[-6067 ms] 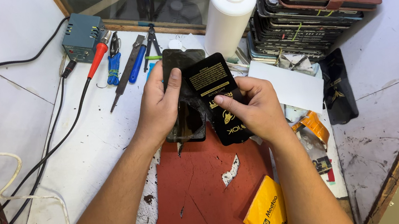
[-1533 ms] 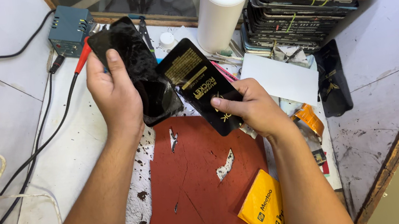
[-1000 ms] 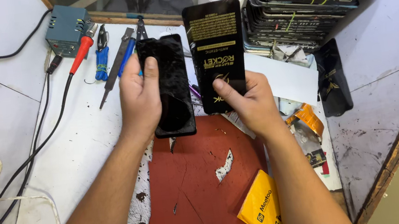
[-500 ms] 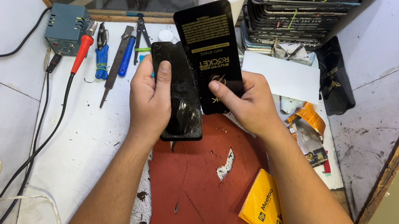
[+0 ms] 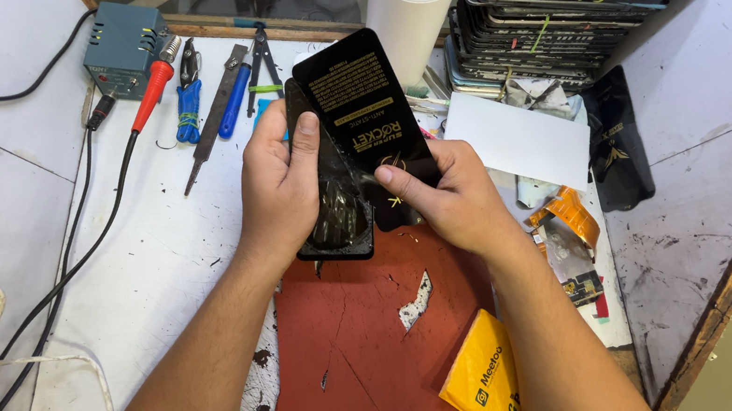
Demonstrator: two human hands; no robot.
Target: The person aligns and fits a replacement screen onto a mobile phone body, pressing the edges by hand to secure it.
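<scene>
My left hand (image 5: 281,186) grips a black smartphone (image 5: 340,220) by its side, screen up, with the thumb pressed on its upper part. My right hand (image 5: 448,199) holds a flat black packet with gold print (image 5: 361,114), tilted so that it overlaps the phone's right edge. Both are held a little above the far end of a worn red work mat (image 5: 375,346). The phone's top end is hidden behind the packet and my left fingers.
Behind my hands lie pliers, tweezers, a file and a red-handled soldering iron (image 5: 150,85) with its grey station (image 5: 122,47). A white bottle (image 5: 412,2) and a stack of phones (image 5: 560,20) stand at the back right. A yellow packet (image 5: 489,387) lies near the front edge.
The packet has tilted from upright to slanting left and come down against the phone. Both hands have drawn closer together over the mat.
</scene>
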